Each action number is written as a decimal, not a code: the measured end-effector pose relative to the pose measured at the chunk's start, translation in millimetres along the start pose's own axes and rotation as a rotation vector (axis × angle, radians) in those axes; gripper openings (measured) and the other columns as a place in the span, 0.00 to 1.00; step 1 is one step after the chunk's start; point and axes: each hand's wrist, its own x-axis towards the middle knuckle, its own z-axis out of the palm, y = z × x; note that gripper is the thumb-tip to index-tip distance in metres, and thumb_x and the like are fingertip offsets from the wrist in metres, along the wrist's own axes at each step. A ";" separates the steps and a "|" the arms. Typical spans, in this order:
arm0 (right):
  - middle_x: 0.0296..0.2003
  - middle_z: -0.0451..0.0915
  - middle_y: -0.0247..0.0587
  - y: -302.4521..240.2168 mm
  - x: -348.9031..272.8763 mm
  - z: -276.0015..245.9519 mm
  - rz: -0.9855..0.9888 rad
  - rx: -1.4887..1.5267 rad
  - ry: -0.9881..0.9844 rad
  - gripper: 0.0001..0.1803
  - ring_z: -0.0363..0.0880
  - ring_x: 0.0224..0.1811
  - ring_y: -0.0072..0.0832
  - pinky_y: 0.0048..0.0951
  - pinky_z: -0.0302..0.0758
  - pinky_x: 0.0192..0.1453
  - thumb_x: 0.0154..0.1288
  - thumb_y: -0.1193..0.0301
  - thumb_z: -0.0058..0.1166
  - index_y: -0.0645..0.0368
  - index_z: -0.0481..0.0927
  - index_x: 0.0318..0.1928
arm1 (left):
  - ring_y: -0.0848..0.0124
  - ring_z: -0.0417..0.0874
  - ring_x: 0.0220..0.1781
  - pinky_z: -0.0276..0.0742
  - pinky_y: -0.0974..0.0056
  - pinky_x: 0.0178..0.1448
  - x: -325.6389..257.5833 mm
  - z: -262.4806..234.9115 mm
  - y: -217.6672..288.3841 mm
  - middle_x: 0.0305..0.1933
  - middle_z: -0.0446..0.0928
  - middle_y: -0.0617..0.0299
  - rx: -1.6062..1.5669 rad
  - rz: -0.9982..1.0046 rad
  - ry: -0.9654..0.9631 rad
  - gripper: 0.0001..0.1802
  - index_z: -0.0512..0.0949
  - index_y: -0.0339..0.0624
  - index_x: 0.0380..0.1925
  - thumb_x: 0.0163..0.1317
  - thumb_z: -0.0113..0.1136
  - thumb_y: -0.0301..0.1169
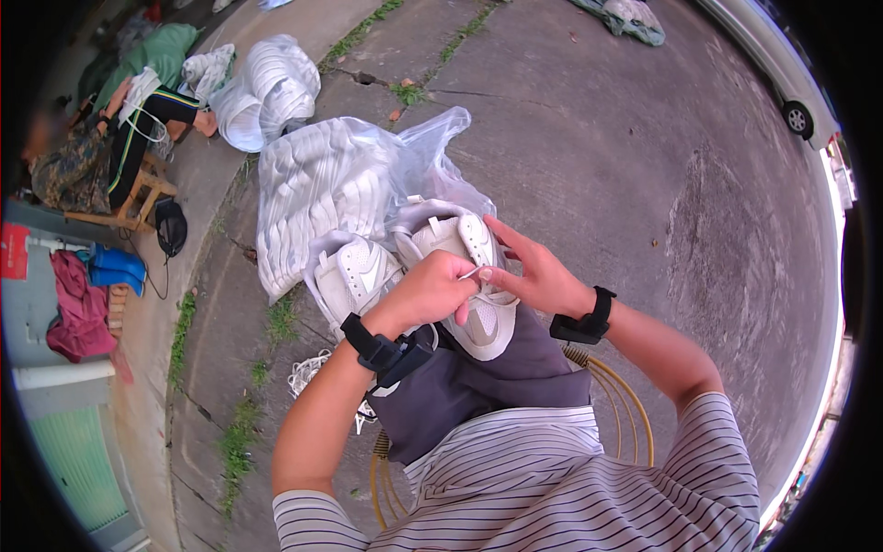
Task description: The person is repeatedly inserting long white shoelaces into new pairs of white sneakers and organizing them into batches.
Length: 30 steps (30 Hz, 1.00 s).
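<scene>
My left hand (430,290) pinches the thin white lace (472,273) of a beige-and-white mesh sneaker (485,337) on my dark-grey lap (543,368); my right hand (544,279) spreads wide beside it. Apparently mid-lacing, this needs a steady pull next.

My feed shows an outdoor yard (570,101) doubling as a shoe workplace: cracked concrete (598,184), grass (237,451) in its seams, a building wall (32,324) at left, a parked car (763,41) at upper right, someone (69,172) on a wooden stool (143,195), pale shoes (486,327) beside stuffed clear bags (322,175).
</scene>
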 end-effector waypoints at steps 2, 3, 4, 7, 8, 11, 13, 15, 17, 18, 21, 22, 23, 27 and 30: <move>0.62 0.71 0.64 -3.5 6.1 -2.8 -0.032 -0.014 0.014 0.48 0.75 0.61 0.53 0.43 0.74 0.62 0.61 0.55 0.65 0.66 0.55 0.72 | 0.80 0.76 0.20 0.68 0.72 0.28 -2.3 2.1 2.4 0.19 0.77 0.66 0.039 0.002 -0.020 0.12 0.82 0.33 0.35 0.70 0.52 0.30; 0.59 0.73 0.65 -11.7 9.3 -7.0 0.024 -0.061 -0.045 0.49 0.76 0.60 0.53 0.42 0.74 0.61 0.60 0.55 0.66 0.67 0.56 0.72 | 0.80 0.76 0.20 0.68 0.72 0.28 -3.5 2.3 1.7 0.19 0.77 0.66 0.040 0.000 -0.020 0.12 0.82 0.33 0.35 0.70 0.52 0.30; 0.57 0.75 0.66 -19.2 11.8 -11.0 0.079 -0.108 -0.102 0.49 0.77 0.59 0.53 0.41 0.74 0.60 0.58 0.56 0.67 0.69 0.57 0.71 | 0.79 0.76 0.19 0.68 0.72 0.27 -5.0 2.6 1.5 0.19 0.77 0.66 0.037 -0.005 -0.005 0.12 0.82 0.33 0.36 0.70 0.52 0.29; 0.46 0.81 0.60 -33.0 17.0 -18.5 0.112 -0.145 -0.165 0.51 0.82 0.47 0.46 0.36 0.75 0.53 0.54 0.59 0.68 0.65 0.56 0.73 | 0.79 0.76 0.18 0.68 0.71 0.26 -5.7 6.7 -7.1 0.20 0.77 0.66 0.030 -0.003 0.031 0.11 0.82 0.32 0.39 0.69 0.53 0.28; 0.46 0.81 0.60 -34.3 17.2 -18.3 0.110 -0.146 -0.165 0.51 0.82 0.47 0.46 0.36 0.75 0.53 0.54 0.59 0.68 0.65 0.56 0.73 | 0.79 0.76 0.18 0.68 0.70 0.25 -5.5 8.6 -9.9 0.20 0.77 0.65 0.025 0.004 0.051 0.10 0.82 0.32 0.40 0.69 0.53 0.27; 0.45 0.81 0.60 -39.7 17.4 -18.9 0.103 -0.100 -0.166 0.50 0.83 0.42 0.45 0.36 0.76 0.51 0.52 0.65 0.65 0.65 0.56 0.73 | 0.78 0.75 0.16 0.69 0.69 0.24 -8.7 15.1 -2.3 0.22 0.77 0.65 0.092 0.061 0.088 0.09 0.81 0.31 0.40 0.68 0.54 0.26; 0.44 0.81 0.59 -53.4 17.5 -22.6 0.187 -0.070 -0.190 0.48 0.83 0.42 0.45 0.36 0.76 0.51 0.51 0.69 0.61 0.64 0.57 0.73 | 0.75 0.77 0.16 0.71 0.67 0.24 -8.9 16.6 0.5 0.22 0.79 0.61 0.111 0.081 0.102 0.10 0.81 0.31 0.40 0.67 0.54 0.27; 0.48 0.79 0.64 -61.2 16.5 -25.3 0.161 -0.077 -0.179 0.47 0.82 0.47 0.49 0.38 0.76 0.54 0.50 0.70 0.61 0.67 0.58 0.72 | 0.72 0.79 0.16 0.73 0.64 0.25 -9.1 16.2 2.1 0.23 0.80 0.58 0.131 0.101 0.117 0.11 0.82 0.31 0.39 0.66 0.54 0.28; 0.52 0.77 0.69 -61.3 15.1 -24.3 0.134 -0.084 -0.167 0.46 0.81 0.52 0.53 0.41 0.76 0.57 0.49 0.71 0.61 0.69 0.59 0.70 | 0.72 0.79 0.16 0.73 0.64 0.25 -9.2 15.2 2.9 0.22 0.80 0.58 0.100 0.089 0.112 0.10 0.81 0.31 0.39 0.66 0.54 0.27; 0.55 0.74 0.69 -57.5 14.1 -22.3 0.034 -0.101 -0.128 0.47 0.80 0.53 0.55 0.41 0.76 0.57 0.48 0.71 0.60 0.67 0.60 0.71 | 0.72 0.79 0.16 0.73 0.64 0.25 -9.0 14.8 2.2 0.22 0.80 0.58 0.100 0.090 0.113 0.10 0.81 0.31 0.39 0.66 0.54 0.27; 0.62 0.70 0.64 -59.9 10.8 -22.2 -0.026 -0.131 -0.109 0.47 0.74 0.60 0.55 0.42 0.73 0.62 0.47 0.73 0.58 0.61 0.59 0.72 | 0.71 0.79 0.16 0.73 0.64 0.25 -9.1 14.1 1.3 0.25 0.81 0.57 0.119 0.108 0.086 0.10 0.80 0.31 0.41 0.66 0.54 0.27; 0.67 0.67 0.58 -62.9 9.7 -22.5 0.015 -0.143 -0.131 0.48 0.69 0.66 0.55 0.42 0.71 0.66 0.47 0.74 0.57 0.57 0.59 0.73 | 0.71 0.79 0.16 0.73 0.63 0.25 -9.5 14.7 2.7 0.28 0.81 0.56 0.098 0.119 0.076 0.11 0.80 0.32 0.42 0.66 0.54 0.27; 0.67 0.67 0.58 -65.8 8.0 -21.9 0.014 -0.142 -0.132 0.48 0.69 0.66 0.55 0.42 0.71 0.66 0.47 0.74 0.57 0.57 0.59 0.73 | 0.72 0.78 0.15 0.73 0.63 0.25 -10.1 14.9 3.9 0.30 0.81 0.55 0.077 0.131 0.066 0.11 0.80 0.32 0.43 0.66 0.54 0.27; 0.69 0.63 0.62 -72.4 4.3 -21.3 0.046 -0.196 -0.141 0.49 0.65 0.68 0.57 0.45 0.72 0.65 0.46 0.75 0.56 0.52 0.59 0.74 | 0.69 0.82 0.22 0.77 0.61 0.31 -10.2 13.4 6.4 0.36 0.82 0.53 0.093 0.032 0.036 0.13 0.79 0.34 0.46 0.65 0.55 0.28; 0.69 0.61 0.64 -74.0 5.0 -20.8 0.037 -0.209 -0.162 0.49 0.65 0.68 0.57 0.45 0.73 0.63 0.46 0.75 0.55 0.51 0.58 0.74 | 0.59 0.86 0.35 0.79 0.58 0.42 -7.3 17.5 -7.9 0.39 0.83 0.50 0.160 0.138 0.137 0.14 0.79 0.35 0.48 0.64 0.57 0.29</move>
